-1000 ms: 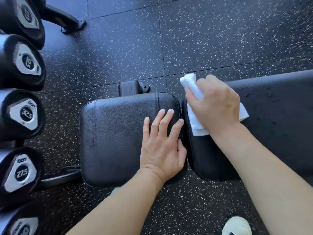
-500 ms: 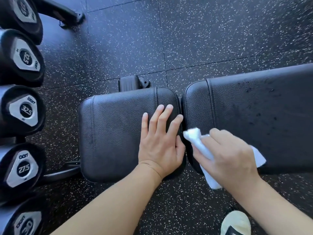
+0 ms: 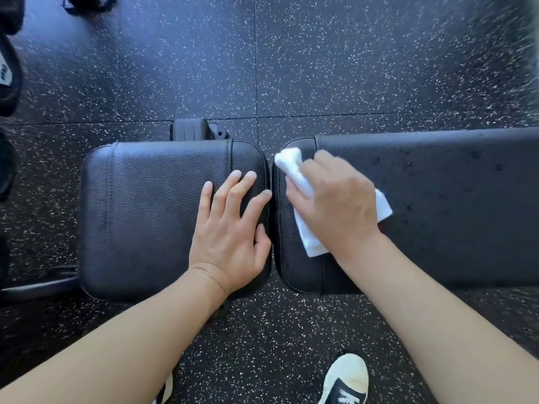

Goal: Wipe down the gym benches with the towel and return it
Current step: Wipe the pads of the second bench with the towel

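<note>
Right hand (image 3: 335, 199) moved up the pad (image 3: 437, 205), gripping towel (image 3: 309, 243).

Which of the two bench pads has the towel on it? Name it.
The long back pad on the right: the right hand presses the white towel there. The short seat pad carries only the left hand.
</note>
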